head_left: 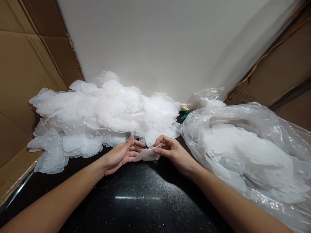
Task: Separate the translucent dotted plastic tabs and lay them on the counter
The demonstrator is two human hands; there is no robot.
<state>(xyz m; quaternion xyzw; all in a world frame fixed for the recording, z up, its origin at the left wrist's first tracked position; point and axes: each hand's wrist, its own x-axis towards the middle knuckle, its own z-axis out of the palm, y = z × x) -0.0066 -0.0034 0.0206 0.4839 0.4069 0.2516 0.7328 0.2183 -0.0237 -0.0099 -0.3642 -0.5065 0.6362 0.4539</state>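
Observation:
My left hand (122,154) and my right hand (171,152) meet over a black speckled countertop (136,197). Between them lies one translucent white plastic piece (148,154). The right hand's fingers curl and pinch its right edge. The left hand's fingers are stretched out, their tips against the piece's left edge. Just behind the hands sits a large heap of the same white plastic pieces (104,113), loosely piled with small bumps on them.
A clear plastic bag (245,145) full of more white pieces lies at the right. Cardboard (26,81) stands at the left and more at the far right. A white wall (157,48) is behind. A small green item (186,114) lies between heap and bag.

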